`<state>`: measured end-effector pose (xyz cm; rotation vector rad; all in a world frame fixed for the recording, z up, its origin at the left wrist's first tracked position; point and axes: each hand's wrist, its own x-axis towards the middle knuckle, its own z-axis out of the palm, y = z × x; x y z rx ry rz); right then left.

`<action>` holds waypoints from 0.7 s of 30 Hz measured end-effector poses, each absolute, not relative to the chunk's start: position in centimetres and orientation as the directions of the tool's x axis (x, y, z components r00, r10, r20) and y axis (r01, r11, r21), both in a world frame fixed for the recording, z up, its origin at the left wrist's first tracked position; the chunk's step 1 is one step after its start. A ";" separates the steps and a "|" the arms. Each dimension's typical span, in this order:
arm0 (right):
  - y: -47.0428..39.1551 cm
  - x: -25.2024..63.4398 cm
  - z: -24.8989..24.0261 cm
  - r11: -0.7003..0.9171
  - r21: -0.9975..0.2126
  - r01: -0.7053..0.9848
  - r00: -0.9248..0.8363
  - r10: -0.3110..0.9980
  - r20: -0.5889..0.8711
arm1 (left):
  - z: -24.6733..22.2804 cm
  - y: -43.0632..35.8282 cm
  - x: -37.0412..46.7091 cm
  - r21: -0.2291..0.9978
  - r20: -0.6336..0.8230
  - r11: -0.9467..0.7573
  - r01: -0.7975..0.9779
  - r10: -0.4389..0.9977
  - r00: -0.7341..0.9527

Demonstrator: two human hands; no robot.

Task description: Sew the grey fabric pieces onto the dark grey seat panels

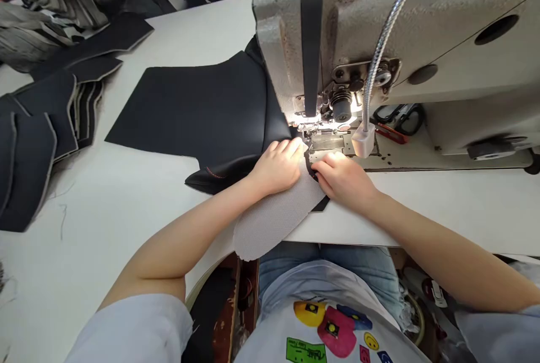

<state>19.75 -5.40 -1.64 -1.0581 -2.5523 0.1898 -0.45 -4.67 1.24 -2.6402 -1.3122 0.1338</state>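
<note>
Right beside the needle area of the sewing machine (379,31), both hands work close together on layered material. The left hand (278,167) lies over the upper part of a light grey mesh piece (274,225), fingers bent and pressed down on it; whether they also clasp it cannot be told. The right hand (346,181) has thumb and fingers closed on a narrow dark strip (310,166) at the mesh piece's right edge.

The mesh piece slants from the needle area down over the front edge of the table (105,261), its rounded end hanging above the person's lap. To the left of the machine head a large black panel (202,107) lies on the table, its right side reaching to the machine. Along its lower edge runs a folded black section (223,173) with a short line of red stitching.

A braided metal hose (392,19) comes down in front of the machine, ending in a whitish block (363,139). Behind that block, scissors (405,118) with black handles rest near a red tool (390,133). At the far left, overlapping black cut pieces (31,155) are stacked on the table, with loose threads (63,221) near them.
</note>
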 end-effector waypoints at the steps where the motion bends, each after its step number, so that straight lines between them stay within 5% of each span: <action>1: -6.0 20.4 -1.7 0.762 -0.268 0.590 -0.693 0.648 0.316 | 1.2 -4.5 -0.6 -0.192 -0.008 -0.602 0.775 0.791 0.612; 7: -7.2 22.3 -1.5 0.860 -0.363 0.360 -0.776 0.492 0.395 | 0.0 -3.5 -1.8 -0.089 0.088 -0.651 0.754 0.749 0.657; 13: -8.8 18.6 -1.9 0.870 -0.174 0.461 -0.798 0.493 0.347 | -1.0 -2.9 -1.9 -0.137 0.202 -0.685 0.715 0.688 0.697; 17: -9.6 16.0 -2.9 0.852 -0.032 0.522 -0.789 0.496 0.363 | 0.1 -2.9 -1.2 -0.189 0.141 -0.613 0.767 0.756 0.639; 21: -8.1 17.0 -3.0 0.914 0.023 0.404 -0.881 0.383 0.279 | 1.0 -3.4 -0.7 -0.195 0.057 -0.603 0.774 0.780 0.623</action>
